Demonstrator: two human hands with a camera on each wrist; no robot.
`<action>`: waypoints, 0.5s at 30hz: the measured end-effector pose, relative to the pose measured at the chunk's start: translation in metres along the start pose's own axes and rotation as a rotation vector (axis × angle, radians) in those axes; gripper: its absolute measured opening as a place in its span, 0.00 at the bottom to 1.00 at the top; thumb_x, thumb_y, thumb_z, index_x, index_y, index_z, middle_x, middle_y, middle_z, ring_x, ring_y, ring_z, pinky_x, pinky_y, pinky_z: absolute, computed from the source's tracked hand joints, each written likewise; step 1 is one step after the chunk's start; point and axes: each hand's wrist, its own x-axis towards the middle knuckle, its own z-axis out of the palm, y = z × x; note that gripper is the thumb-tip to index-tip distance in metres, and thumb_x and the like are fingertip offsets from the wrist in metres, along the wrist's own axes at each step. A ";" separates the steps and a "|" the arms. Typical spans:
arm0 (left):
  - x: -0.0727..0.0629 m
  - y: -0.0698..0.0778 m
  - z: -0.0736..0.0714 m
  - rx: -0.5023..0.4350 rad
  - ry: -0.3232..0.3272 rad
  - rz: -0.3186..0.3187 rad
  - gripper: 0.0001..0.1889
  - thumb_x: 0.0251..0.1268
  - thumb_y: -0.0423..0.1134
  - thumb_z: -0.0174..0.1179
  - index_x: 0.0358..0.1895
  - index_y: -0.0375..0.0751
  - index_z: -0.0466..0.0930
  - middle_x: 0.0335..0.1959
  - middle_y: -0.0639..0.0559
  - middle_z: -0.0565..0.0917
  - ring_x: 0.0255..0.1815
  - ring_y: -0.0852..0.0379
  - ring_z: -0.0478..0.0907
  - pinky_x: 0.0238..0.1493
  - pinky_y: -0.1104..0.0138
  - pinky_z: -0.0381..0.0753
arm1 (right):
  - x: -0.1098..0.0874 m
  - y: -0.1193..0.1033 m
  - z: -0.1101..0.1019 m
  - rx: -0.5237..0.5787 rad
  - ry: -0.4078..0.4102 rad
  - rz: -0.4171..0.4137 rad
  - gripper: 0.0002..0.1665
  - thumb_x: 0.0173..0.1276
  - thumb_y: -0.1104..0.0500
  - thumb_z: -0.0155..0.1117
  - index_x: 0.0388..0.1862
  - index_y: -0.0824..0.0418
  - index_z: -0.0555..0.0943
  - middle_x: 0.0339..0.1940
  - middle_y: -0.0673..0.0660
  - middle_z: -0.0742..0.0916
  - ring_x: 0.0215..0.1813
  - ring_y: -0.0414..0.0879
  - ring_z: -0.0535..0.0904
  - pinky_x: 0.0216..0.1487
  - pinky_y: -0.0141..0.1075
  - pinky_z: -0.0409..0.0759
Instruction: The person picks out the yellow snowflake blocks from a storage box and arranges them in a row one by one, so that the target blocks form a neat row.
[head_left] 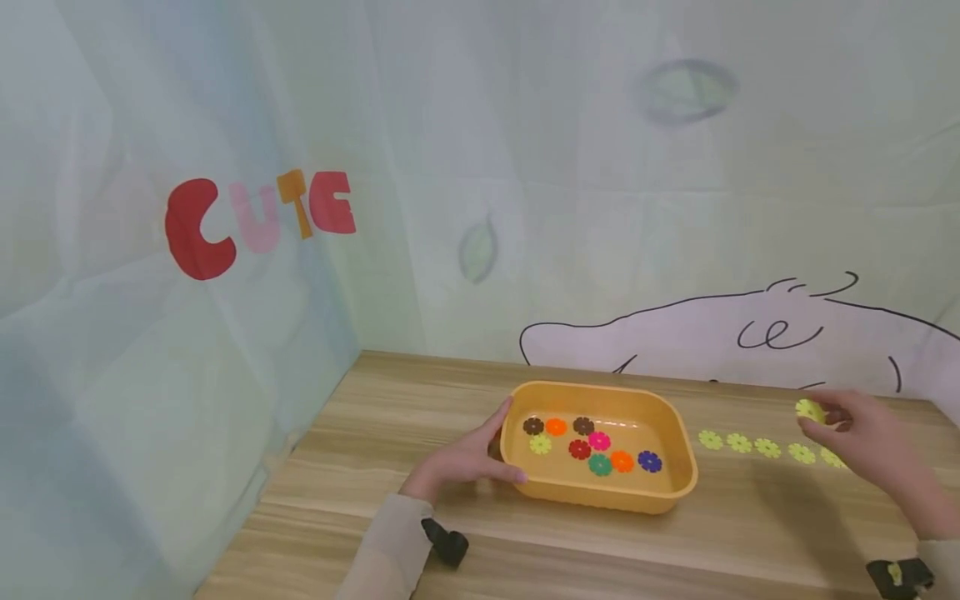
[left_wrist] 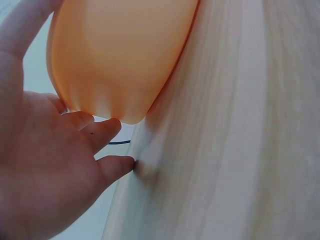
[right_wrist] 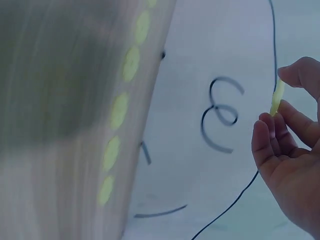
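Note:
An orange-yellow plastic tray [head_left: 600, 497] stands on the table, with several flower-shaped plastic discs in mixed colours inside. My left hand [head_left: 468, 458] holds its left end, thumb near the front corner and fingers round the far corner; the left wrist view shows the fingertips against the tray wall [left_wrist: 120, 60]. Off to the right, my right hand [head_left: 862, 429] pinches a yellow-green flower disc [head_left: 808, 410] between thumb and fingers, raised above the table. In the right wrist view this disc [right_wrist: 277, 98] appears edge-on. Below that hand runs a row of matching yellow-green discs [head_left: 767, 448].
The wood-grain table [head_left: 360, 467] meets a pale printed cloth backdrop [head_left: 420, 125] at its far edge. Coloured letters [head_left: 198, 229] mark the left cloth. Inside the tray lie a yellow-green disc [head_left: 540, 443], a blue disc [head_left: 649, 462] and others.

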 end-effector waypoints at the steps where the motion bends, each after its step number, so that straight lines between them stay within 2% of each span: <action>1: 0.000 0.000 0.000 0.001 -0.001 0.001 0.61 0.51 0.48 0.72 0.78 0.55 0.32 0.80 0.53 0.36 0.79 0.51 0.35 0.75 0.47 0.39 | -0.002 0.007 -0.002 -0.007 0.006 0.017 0.25 0.63 0.60 0.67 0.50 0.80 0.75 0.43 0.78 0.79 0.36 0.61 0.78 0.28 0.35 0.77; 5: 0.000 0.001 -0.001 -0.007 -0.003 0.001 0.61 0.52 0.48 0.72 0.78 0.56 0.31 0.80 0.53 0.36 0.79 0.51 0.35 0.76 0.47 0.38 | -0.006 0.034 -0.007 -0.019 0.003 0.093 0.27 0.66 0.60 0.64 0.51 0.82 0.72 0.47 0.82 0.76 0.37 0.67 0.77 0.26 0.36 0.74; 8: 0.000 0.001 -0.001 -0.008 0.001 -0.003 0.61 0.52 0.48 0.72 0.78 0.56 0.31 0.80 0.53 0.36 0.79 0.51 0.35 0.76 0.47 0.39 | -0.008 0.061 -0.006 -0.007 -0.005 0.146 0.29 0.68 0.58 0.62 0.53 0.84 0.70 0.48 0.85 0.74 0.40 0.72 0.75 0.25 0.42 0.78; 10: 0.000 0.001 -0.001 0.000 0.004 -0.004 0.61 0.51 0.48 0.72 0.78 0.55 0.31 0.80 0.53 0.37 0.79 0.51 0.36 0.75 0.47 0.39 | -0.009 0.084 0.000 -0.035 0.022 0.175 0.30 0.69 0.54 0.61 0.53 0.82 0.71 0.46 0.83 0.76 0.35 0.58 0.79 0.24 0.44 0.79; 12: 0.000 0.001 -0.001 0.010 0.008 -0.006 0.61 0.51 0.48 0.72 0.78 0.55 0.32 0.80 0.53 0.37 0.79 0.51 0.37 0.75 0.46 0.40 | -0.010 0.102 0.003 0.010 0.026 0.204 0.32 0.69 0.53 0.60 0.55 0.82 0.70 0.46 0.84 0.74 0.35 0.58 0.79 0.28 0.50 0.80; 13: 0.000 0.001 -0.001 0.012 0.010 -0.004 0.61 0.51 0.48 0.72 0.78 0.54 0.32 0.80 0.53 0.37 0.79 0.51 0.37 0.75 0.46 0.40 | -0.010 0.111 0.006 0.016 0.042 0.217 0.31 0.69 0.52 0.60 0.54 0.80 0.71 0.46 0.84 0.75 0.32 0.48 0.79 0.28 0.49 0.80; 15: 0.000 0.002 -0.002 0.015 0.012 -0.003 0.61 0.50 0.48 0.73 0.78 0.54 0.32 0.80 0.52 0.37 0.79 0.50 0.37 0.75 0.47 0.40 | -0.011 0.124 0.010 0.036 0.078 0.242 0.29 0.69 0.53 0.61 0.52 0.81 0.72 0.43 0.84 0.76 0.28 0.32 0.73 0.26 0.41 0.80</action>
